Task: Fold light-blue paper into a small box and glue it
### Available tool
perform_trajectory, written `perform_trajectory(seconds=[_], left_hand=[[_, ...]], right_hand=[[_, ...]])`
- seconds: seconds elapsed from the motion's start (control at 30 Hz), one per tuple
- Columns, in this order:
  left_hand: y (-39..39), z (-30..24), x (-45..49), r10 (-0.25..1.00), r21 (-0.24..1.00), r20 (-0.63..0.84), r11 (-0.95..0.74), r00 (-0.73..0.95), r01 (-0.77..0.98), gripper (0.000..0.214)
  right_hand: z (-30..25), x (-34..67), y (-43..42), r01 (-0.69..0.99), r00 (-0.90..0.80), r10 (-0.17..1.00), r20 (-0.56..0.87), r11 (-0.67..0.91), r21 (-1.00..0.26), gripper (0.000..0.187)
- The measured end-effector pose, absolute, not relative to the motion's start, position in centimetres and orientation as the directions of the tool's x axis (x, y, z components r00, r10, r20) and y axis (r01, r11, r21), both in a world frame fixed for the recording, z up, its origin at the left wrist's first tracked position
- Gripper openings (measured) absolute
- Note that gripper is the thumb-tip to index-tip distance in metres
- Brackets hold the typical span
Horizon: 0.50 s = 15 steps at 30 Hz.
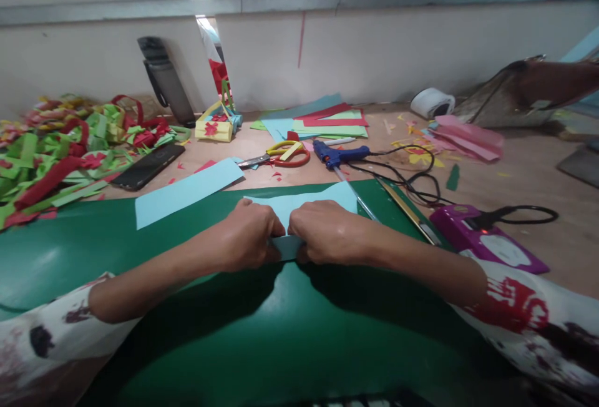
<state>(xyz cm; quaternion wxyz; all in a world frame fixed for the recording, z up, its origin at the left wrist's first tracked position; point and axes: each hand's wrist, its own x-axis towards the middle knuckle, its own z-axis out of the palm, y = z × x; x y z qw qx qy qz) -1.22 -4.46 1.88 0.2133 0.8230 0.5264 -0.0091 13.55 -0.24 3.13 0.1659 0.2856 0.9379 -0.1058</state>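
Note:
Both hands grip a sheet of light blue paper (pixel 299 202) above the green mat (pixel 290 332). Its near edge is bent up or folded between them, with a darker strip showing in the gap. My left hand (pixel 250 235) is closed on the left part of that edge, fingers curled and thumb hidden below. My right hand (pixel 330 232) is closed the same way on the right part, its knuckles close to the left hand's. Another light blue paper strip (pixel 189 191) lies flat at the left, apart from the hands.
Beyond the mat lie scissors (pixel 276 156), a blue glue gun (pixel 339 154) with its cord, and coloured paper sheets (pixel 327 121). A phone (pixel 148 166), a bottle (pixel 168 82) and a paper heap (pixel 70 151) stand left. A purple power box (pixel 486 238) sits right.

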Motion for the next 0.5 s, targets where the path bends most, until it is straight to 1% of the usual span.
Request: perform_trajectory(seconds=[0.23,0.33,0.5], left_hand=[[-4.44,0.95,-1.48,0.841,0.329,-0.251,-0.392,0.48,0.859,0.009],[-4.58,1.15,-1.35,0.845,0.287,-0.267,-0.389,0.463,0.876,0.011],[-4.73,1.28,-1.23,0.857,0.243,-0.242,-0.401,0.455,0.883,0.011]], right_hand=[[2.98,13.43,-0.32,0.596,-0.764,0.507,-0.399,0.791,-0.137,0.024],[2.89,13.34,-0.43,0.601,-0.766,0.519,-0.38,0.788,-0.135,0.024],[2.83,13.12,-0.68,0.615,-0.764,0.541,-0.352,0.774,-0.147,0.026]])
